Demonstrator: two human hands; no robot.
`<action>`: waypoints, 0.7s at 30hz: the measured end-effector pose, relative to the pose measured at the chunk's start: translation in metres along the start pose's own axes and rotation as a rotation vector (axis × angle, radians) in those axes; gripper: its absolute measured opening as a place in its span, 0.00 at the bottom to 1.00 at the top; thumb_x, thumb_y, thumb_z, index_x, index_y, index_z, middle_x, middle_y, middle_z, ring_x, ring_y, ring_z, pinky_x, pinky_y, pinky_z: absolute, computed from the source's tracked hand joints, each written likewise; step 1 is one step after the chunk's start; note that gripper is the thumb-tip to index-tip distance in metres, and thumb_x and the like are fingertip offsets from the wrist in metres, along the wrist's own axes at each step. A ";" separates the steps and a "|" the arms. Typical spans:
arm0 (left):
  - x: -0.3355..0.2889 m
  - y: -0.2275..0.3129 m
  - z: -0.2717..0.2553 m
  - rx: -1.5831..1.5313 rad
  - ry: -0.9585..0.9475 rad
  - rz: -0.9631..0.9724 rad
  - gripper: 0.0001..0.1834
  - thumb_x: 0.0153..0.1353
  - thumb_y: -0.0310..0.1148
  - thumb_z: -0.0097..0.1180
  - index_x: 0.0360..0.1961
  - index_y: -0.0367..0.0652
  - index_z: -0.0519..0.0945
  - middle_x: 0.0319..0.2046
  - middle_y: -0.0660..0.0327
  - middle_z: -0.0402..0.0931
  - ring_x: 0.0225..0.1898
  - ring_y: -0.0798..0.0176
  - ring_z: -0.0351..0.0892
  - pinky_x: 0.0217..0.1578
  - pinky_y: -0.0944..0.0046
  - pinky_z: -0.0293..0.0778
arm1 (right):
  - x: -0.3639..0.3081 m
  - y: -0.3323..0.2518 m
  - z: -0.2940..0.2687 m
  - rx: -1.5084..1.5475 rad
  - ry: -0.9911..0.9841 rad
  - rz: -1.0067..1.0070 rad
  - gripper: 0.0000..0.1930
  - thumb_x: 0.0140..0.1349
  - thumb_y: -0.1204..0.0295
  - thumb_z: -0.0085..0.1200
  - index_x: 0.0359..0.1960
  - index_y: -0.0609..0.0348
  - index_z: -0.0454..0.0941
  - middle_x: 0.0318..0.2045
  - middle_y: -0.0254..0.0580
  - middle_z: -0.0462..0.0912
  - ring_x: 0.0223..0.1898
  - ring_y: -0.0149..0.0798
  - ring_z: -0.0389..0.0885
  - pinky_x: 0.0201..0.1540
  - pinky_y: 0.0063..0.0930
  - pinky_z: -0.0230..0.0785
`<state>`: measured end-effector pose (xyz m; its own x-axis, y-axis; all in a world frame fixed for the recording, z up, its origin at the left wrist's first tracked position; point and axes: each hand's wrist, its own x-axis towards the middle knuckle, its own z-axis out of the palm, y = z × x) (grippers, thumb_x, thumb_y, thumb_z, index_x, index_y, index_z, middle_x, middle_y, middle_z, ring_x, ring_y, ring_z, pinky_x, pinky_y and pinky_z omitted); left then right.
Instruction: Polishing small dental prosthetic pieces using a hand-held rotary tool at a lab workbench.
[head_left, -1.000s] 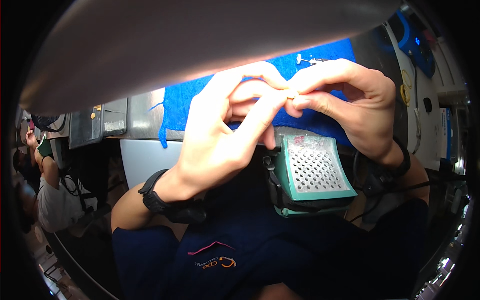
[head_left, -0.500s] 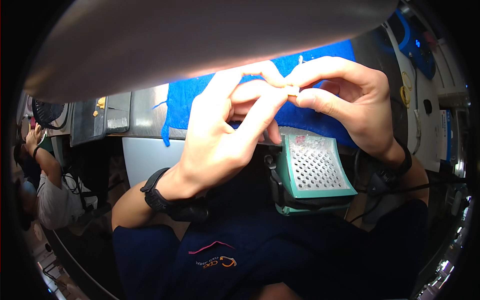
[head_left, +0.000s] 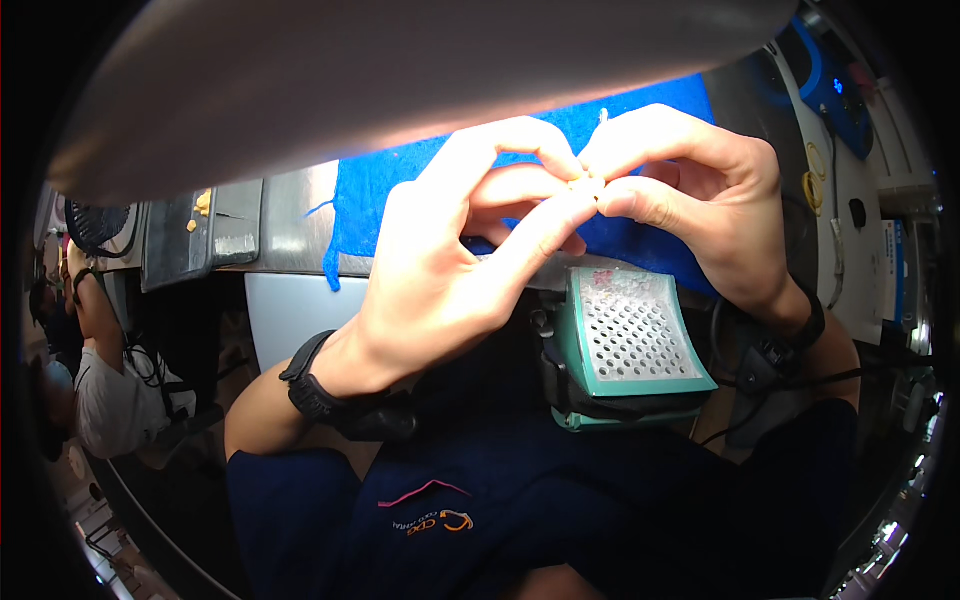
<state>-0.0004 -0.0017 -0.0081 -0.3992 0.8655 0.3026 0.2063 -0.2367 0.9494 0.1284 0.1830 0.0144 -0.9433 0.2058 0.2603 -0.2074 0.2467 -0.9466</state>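
Above the blue cloth (head_left: 368, 210), the left hand (head_left: 435, 268) and right hand (head_left: 735, 212) pinch a small pale piece (head_left: 588, 186) between thumbs and forefingers; a green box (head_left: 642, 340) with a perforated top sits on the near side.

Far side: broad grey hood (head_left: 400, 90), which overhung the bench (head_left: 300, 230) and restricted passage from above. Centre: left hand (head_left: 440, 260) and right hand (head_left: 715, 195), which met at a small pale piece (head_left: 587, 186) and closed the way between. Near side: green perforated-top box (head_left: 640, 340), which blocked the near approach right of centre. Left: open metal lane, which ran between blue cloth (head_left: 355, 215) and dark tray (head_left: 170, 245).
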 end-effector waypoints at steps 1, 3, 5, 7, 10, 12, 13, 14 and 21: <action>0.000 -0.001 -0.001 0.036 -0.008 0.035 0.15 0.72 0.21 0.55 0.56 0.36 0.67 0.38 0.51 0.84 0.36 0.61 0.89 0.27 0.73 0.78 | 0.000 -0.002 0.001 -0.034 0.001 0.002 0.08 0.60 0.85 0.65 0.42 0.69 0.85 0.42 0.46 0.86 0.47 0.37 0.85 0.54 0.29 0.77; 0.000 0.002 -0.001 0.027 0.009 0.020 0.15 0.72 0.20 0.55 0.56 0.36 0.67 0.38 0.51 0.85 0.36 0.61 0.89 0.27 0.73 0.79 | 0.000 -0.004 0.001 -0.069 0.001 0.002 0.08 0.61 0.85 0.64 0.42 0.69 0.85 0.43 0.47 0.86 0.47 0.37 0.85 0.54 0.29 0.77; 0.000 0.003 -0.001 0.017 0.026 0.006 0.16 0.71 0.20 0.56 0.56 0.35 0.67 0.38 0.51 0.85 0.35 0.62 0.89 0.27 0.73 0.79 | 0.000 -0.004 0.001 -0.032 -0.006 0.009 0.08 0.61 0.85 0.63 0.43 0.70 0.85 0.43 0.47 0.86 0.47 0.36 0.85 0.54 0.29 0.77; 0.000 0.000 -0.001 0.099 0.013 0.072 0.16 0.71 0.19 0.57 0.55 0.35 0.68 0.38 0.51 0.85 0.35 0.62 0.89 0.27 0.73 0.79 | 0.000 -0.003 0.000 -0.047 -0.015 -0.008 0.08 0.61 0.86 0.63 0.43 0.70 0.85 0.43 0.47 0.86 0.47 0.37 0.85 0.54 0.29 0.77; -0.001 0.000 -0.001 0.113 0.036 0.107 0.15 0.70 0.20 0.59 0.54 0.34 0.70 0.38 0.51 0.85 0.36 0.62 0.89 0.27 0.73 0.79 | 0.000 -0.003 0.000 -0.084 -0.012 -0.051 0.09 0.60 0.86 0.63 0.42 0.70 0.85 0.43 0.48 0.86 0.46 0.37 0.85 0.51 0.27 0.77; 0.001 0.000 -0.001 0.111 0.049 0.104 0.15 0.69 0.20 0.59 0.54 0.34 0.72 0.38 0.51 0.85 0.36 0.62 0.89 0.27 0.73 0.79 | 0.000 -0.003 0.000 -0.108 0.004 -0.072 0.09 0.60 0.86 0.64 0.42 0.69 0.85 0.43 0.49 0.86 0.46 0.37 0.85 0.50 0.26 0.78; 0.002 0.001 -0.001 0.110 0.063 0.103 0.15 0.69 0.20 0.60 0.54 0.33 0.73 0.39 0.51 0.85 0.36 0.61 0.89 0.27 0.73 0.79 | 0.000 -0.004 -0.002 -0.185 0.004 -0.125 0.09 0.59 0.87 0.64 0.41 0.69 0.84 0.43 0.50 0.86 0.45 0.37 0.85 0.48 0.26 0.78; 0.002 0.001 -0.001 0.109 0.063 0.101 0.15 0.69 0.20 0.60 0.54 0.33 0.73 0.39 0.51 0.85 0.36 0.61 0.89 0.27 0.73 0.79 | 0.001 -0.005 -0.003 -0.262 0.003 -0.179 0.09 0.58 0.87 0.65 0.40 0.68 0.84 0.42 0.50 0.86 0.45 0.37 0.86 0.47 0.25 0.78; 0.000 0.002 0.002 0.012 0.080 0.121 0.16 0.65 0.16 0.63 0.53 0.31 0.77 0.43 0.49 0.86 0.37 0.60 0.89 0.29 0.73 0.80 | 0.002 -0.008 -0.009 -0.442 -0.043 -0.356 0.10 0.54 0.87 0.67 0.38 0.66 0.84 0.41 0.51 0.86 0.44 0.39 0.86 0.47 0.28 0.78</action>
<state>0.0021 -0.0010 -0.0065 -0.4408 0.7928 0.4209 0.2681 -0.3312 0.9047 0.1304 0.1894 0.0245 -0.8466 0.0004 0.5322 -0.3956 0.6685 -0.6298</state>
